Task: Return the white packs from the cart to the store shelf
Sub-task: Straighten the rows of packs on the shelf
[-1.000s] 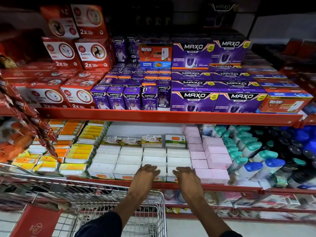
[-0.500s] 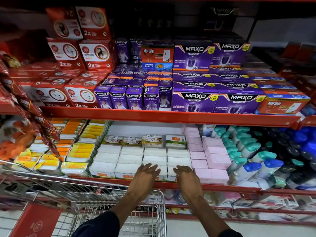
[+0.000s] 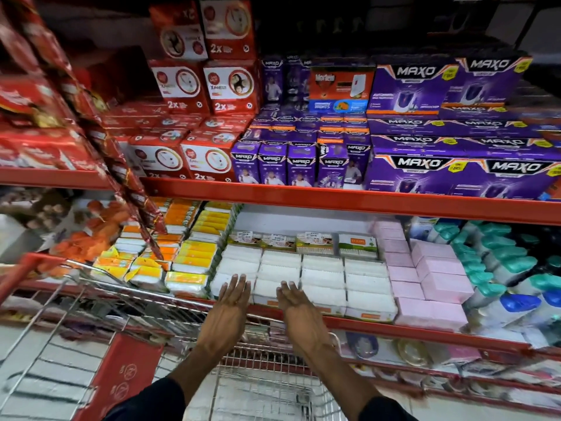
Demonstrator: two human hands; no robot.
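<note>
Both hands, left hand [image 3: 232, 294] and right hand [image 3: 293, 297], have slid leftward along the white packs [image 3: 323, 276] at lower centre, grip apart, flat, holding nothing: packs shelved, being tidied above the cart [image 3: 127, 302].

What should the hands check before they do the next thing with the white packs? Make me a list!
1. Left hand free: ok, fingers spread, nothing in it.
2. Right hand free: ok, open and holding nothing.
3. White packs sitting tidy on the shelf: ok, in neat rows behind the red shelf edge.
4. Front pack between the hands pushed fully in: cannot tell, the hands cover its front.
5. More white packs left in the cart: cannot tell, the part of the basket in view looks bare but is blurred.
6. Pink packs beside them undisturbed: ok, stacked and apart from the hands.
</note>
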